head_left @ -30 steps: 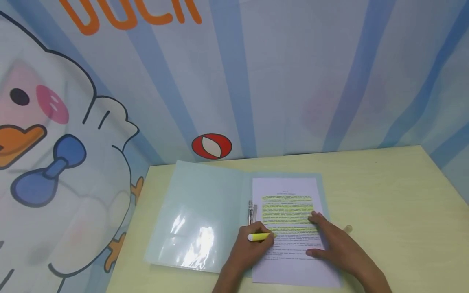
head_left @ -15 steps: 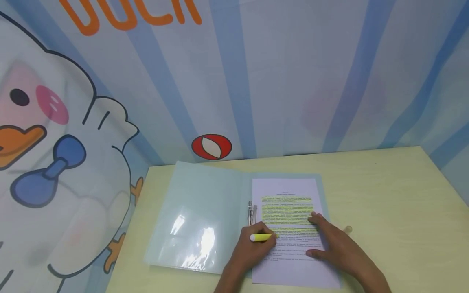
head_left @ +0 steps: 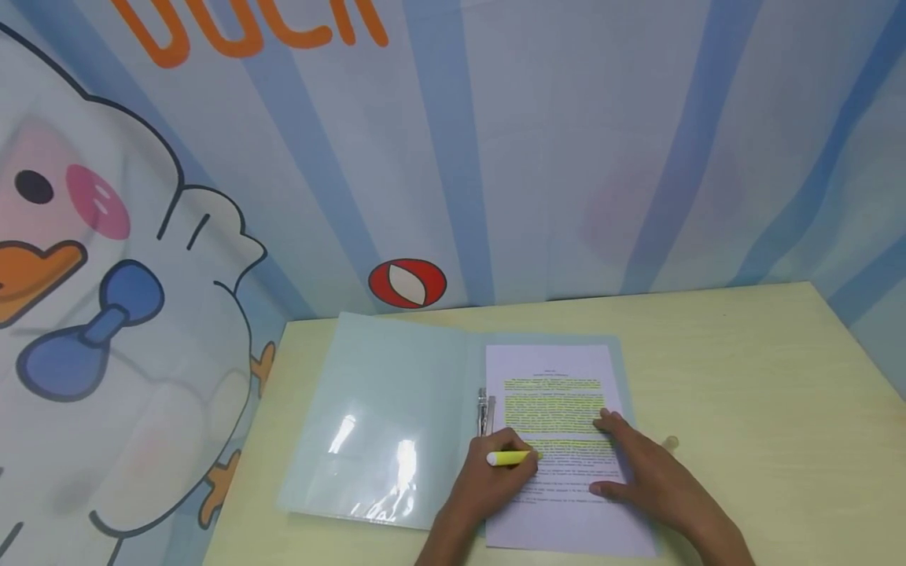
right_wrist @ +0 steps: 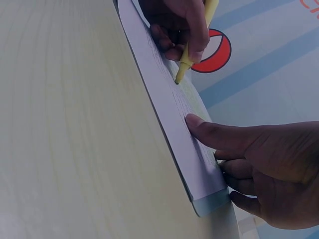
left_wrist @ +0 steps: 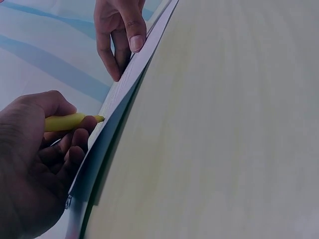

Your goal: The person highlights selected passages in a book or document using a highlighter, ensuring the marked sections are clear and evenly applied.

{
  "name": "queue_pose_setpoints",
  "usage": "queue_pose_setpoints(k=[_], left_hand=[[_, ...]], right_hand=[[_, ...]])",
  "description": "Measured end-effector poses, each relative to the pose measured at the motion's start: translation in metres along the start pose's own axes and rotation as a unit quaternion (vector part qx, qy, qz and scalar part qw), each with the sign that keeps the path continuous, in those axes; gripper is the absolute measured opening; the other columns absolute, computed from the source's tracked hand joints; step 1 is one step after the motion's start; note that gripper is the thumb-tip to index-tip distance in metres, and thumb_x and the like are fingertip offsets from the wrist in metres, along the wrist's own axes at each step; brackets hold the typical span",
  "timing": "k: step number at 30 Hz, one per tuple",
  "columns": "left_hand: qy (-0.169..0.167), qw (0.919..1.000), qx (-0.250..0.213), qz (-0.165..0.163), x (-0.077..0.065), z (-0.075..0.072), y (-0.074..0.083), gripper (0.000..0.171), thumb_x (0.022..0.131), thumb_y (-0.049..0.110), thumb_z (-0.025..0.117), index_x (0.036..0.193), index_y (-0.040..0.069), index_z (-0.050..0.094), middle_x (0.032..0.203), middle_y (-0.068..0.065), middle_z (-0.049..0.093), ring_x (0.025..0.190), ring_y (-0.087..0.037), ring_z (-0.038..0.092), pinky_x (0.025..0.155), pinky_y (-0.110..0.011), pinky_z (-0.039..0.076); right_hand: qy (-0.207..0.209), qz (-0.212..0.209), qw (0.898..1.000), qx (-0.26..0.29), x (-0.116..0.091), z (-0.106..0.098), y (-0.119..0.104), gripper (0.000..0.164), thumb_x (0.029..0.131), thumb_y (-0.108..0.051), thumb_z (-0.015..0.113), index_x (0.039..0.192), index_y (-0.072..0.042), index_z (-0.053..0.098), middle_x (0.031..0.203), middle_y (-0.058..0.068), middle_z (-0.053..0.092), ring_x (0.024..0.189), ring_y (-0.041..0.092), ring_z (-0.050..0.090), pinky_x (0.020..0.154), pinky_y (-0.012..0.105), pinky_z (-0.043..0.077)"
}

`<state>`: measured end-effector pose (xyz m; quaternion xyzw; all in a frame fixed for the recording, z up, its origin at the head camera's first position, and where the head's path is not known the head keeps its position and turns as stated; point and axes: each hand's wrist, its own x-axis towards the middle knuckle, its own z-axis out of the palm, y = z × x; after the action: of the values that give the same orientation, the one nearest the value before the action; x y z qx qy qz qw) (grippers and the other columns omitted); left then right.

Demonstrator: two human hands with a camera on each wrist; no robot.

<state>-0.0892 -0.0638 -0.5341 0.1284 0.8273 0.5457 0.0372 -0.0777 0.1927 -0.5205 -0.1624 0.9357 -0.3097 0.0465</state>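
My left hand (head_left: pixel 491 475) grips a yellow highlighter (head_left: pixel 508 457) between thumb and fingers, its tip on the printed sheet (head_left: pixel 559 527). In the right wrist view the highlighter (right_wrist: pixel 185 62) slants down to the lines of text. The upper paragraphs carry yellow marking, and the tip stands in the line just below them. On the sheet's right side rests my right hand (head_left: pixel 654 475), thumb and fingers spread over the paper and its edge. Under the sheet lies an opened pale blue folder (head_left: pixel 396 393), with a metal clip (head_left: pixel 484 413) at its spine.
The folder lies on a light wooden table (head_left: pixel 743 377). A small pale round object (head_left: pixel 671 443) shows just beyond the right hand. Behind the table hangs a striped blue backdrop (head_left: pixel 538 157) with a printed duck (head_left: pixel 163 354).
My left hand has slid slightly to the right along the text line with the highlighter. The right hand stays in place on the sheet.
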Motion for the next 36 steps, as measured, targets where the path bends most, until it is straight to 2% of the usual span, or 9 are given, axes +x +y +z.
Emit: queue_pose_setpoints(k=[17,28,36], left_hand=[[-0.009,0.9998,0.008,-0.018,0.0018,0.0031,0.0042,0.009,0.082,0.024,0.066,0.076,0.025,0.060,0.075,0.012,0.064,0.055,-0.010,0.054,0.045,-0.023,0.039],[-0.018,0.9998,0.003,-0.003,0.0045,0.0062,0.0073,0.009,0.082,0.021,0.066,0.076,0.025,0.060,0.078,0.013,0.064,0.058,-0.009,0.056,0.047,-0.024,0.042],[-0.022,0.9997,0.004,0.006,0.0058,0.0092,0.0061,0.010,0.083,0.023,0.066,0.076,0.025,0.060,0.079,0.014,0.064,0.059,-0.009,0.054,0.047,-0.022,0.040]], right_hand=[[0.000,-0.004,1.000,-0.002,0.0006,-0.0015,-0.0033,0.087,0.068,-0.043,0.079,0.140,-0.013,0.040,0.149,0.011,0.033,0.133,0.031,0.029,0.102,0.049,0.030],[-0.003,-0.008,1.000,0.000,0.0007,-0.0034,-0.0048,0.086,0.069,-0.042,0.079,0.139,-0.012,0.040,0.149,0.011,0.033,0.134,0.030,0.029,0.102,0.049,0.031],[-0.002,-0.011,1.000,-0.001,0.0003,-0.0038,-0.0038,0.086,0.069,-0.042,0.079,0.139,-0.011,0.040,0.149,0.012,0.033,0.134,0.031,0.029,0.102,0.048,0.031]])
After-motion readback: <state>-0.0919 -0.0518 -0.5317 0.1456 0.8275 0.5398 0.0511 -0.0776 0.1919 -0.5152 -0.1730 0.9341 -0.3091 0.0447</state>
